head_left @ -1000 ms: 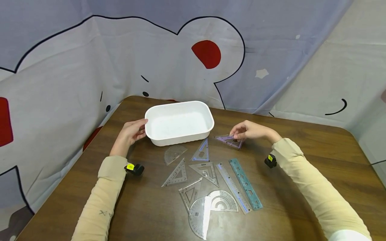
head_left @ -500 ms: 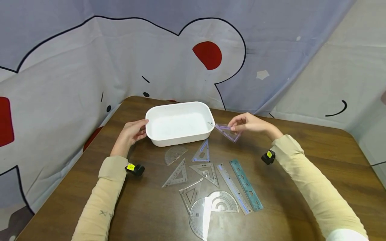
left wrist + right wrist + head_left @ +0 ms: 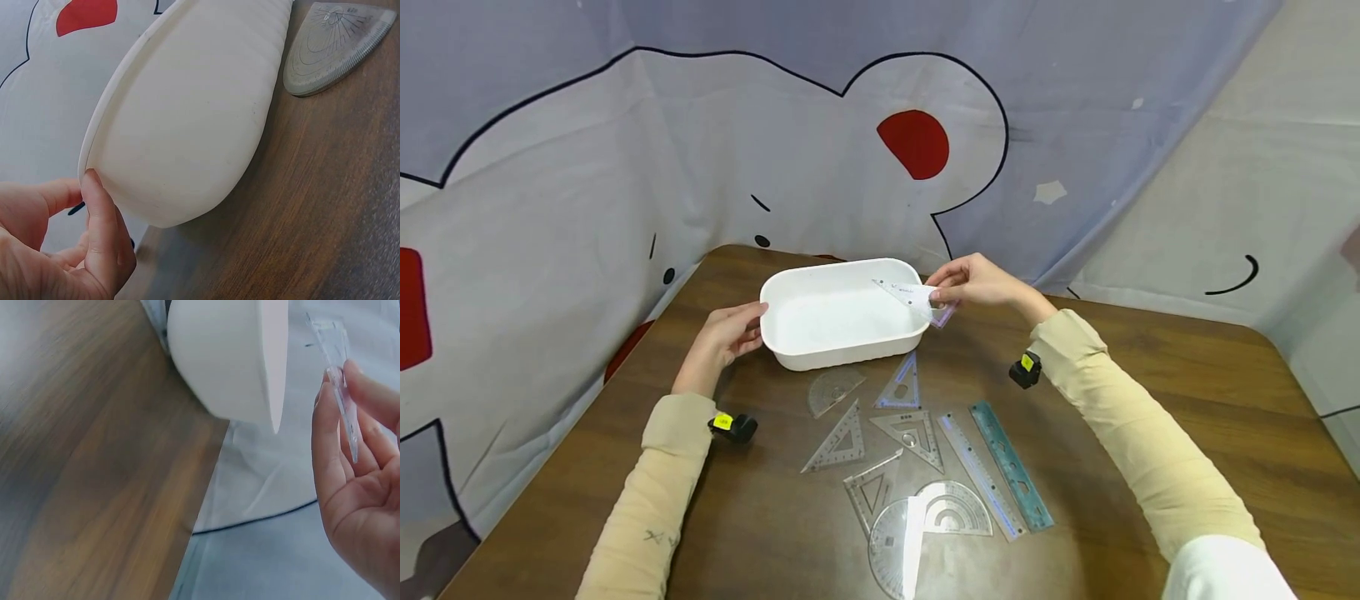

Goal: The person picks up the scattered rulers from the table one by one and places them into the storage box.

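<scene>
My right hand (image 3: 977, 282) pinches a clear set square with purple markings (image 3: 904, 293) between thumb and fingers. Its pointed end reaches over the right side of a white plastic tub (image 3: 835, 358). Seen from the right wrist, the set square (image 3: 330, 340) is nearly edge-on, raised beside the tub's rim. At the tub's left end, my left hand (image 3: 722, 337) grips the rim, thumb and fingertips right at the edge in the left wrist view. The tub's inside shows nothing lying in it.
In front of the tub lie a clear protractor (image 3: 831, 390), a blue-marked set square (image 3: 895, 403) and several clear set squares. Nearer are two more protractors (image 3: 887, 550), a clear ruler (image 3: 981, 475) and a teal ruler (image 3: 1011, 462). A patterned cloth (image 3: 820, 167) hangs behind the table.
My right hand has lifted the purple-marked set square off the table and carried it left and away from me, over the tub's right rim. The left hand stays at the tub.
</scene>
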Motion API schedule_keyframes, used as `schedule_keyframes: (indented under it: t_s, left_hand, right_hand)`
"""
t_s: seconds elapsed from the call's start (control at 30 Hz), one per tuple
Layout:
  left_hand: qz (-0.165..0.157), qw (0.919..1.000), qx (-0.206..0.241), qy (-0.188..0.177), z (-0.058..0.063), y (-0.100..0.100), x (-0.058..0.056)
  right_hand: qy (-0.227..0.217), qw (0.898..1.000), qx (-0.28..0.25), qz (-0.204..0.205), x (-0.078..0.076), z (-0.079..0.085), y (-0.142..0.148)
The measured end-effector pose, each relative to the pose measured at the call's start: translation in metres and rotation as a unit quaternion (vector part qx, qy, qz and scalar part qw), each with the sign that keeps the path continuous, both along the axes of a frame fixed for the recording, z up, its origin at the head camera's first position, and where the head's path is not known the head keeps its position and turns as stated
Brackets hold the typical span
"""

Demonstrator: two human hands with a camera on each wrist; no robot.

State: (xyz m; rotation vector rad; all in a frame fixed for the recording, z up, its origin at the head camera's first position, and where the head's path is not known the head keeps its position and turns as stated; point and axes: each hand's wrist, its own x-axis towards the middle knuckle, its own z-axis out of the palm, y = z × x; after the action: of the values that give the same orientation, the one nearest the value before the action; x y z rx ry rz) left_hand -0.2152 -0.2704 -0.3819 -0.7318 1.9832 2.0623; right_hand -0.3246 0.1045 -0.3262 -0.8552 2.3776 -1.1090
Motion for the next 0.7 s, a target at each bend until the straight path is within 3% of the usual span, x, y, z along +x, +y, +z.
schedule_keyframes:
  t_s: [0.37,0.7]
  left_hand:
    - [-0.007,0.9997,-0.023,-0.008,-0.001,0.000,-0.001]
    - [-0.009,0.9993,-0.032,-0.017,-0.002,-0.002,-0.001]
  right_hand:
    - [-0.012,0.998,-0.027,-0.052,-0.006,-0.005,-0.041]
    - [-0.089,0.985,-0.046,-0.142,-0.001,-0.010,-0.079]
